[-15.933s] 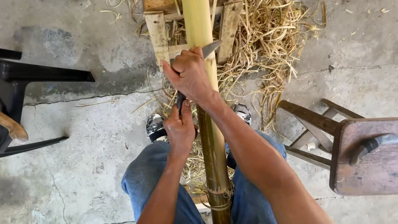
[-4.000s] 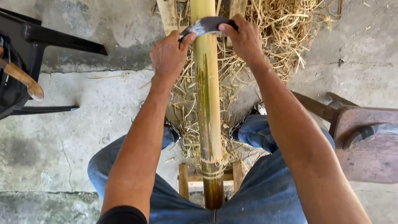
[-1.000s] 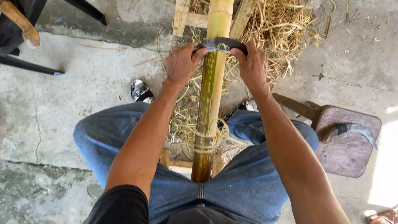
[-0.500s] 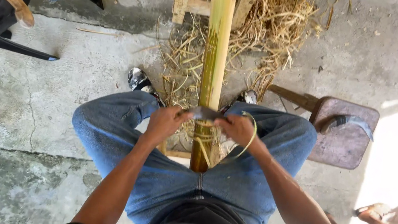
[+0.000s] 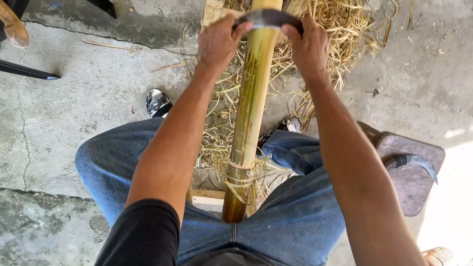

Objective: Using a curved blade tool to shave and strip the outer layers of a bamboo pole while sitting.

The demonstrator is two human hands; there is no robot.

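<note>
Gripping both ends of a dark curved scraping blade (image 5: 270, 18), my left hand (image 5: 219, 40) and right hand (image 5: 309, 47) clamp it across the long yellow-green bamboo pole (image 5: 249, 110) between my knees. Its near stretch looks scraped, streaked green and brown; beyond the blade remains. Pale shavings (image 5: 335, 13) litter the concrete floor (image 5: 70, 118).

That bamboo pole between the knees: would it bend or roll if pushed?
Probably stiff: the bamboo pole runs straight along its length. Being round and smooth, it might roll, though both hands, left hand and right hand, press a curved blade across it.
</note>
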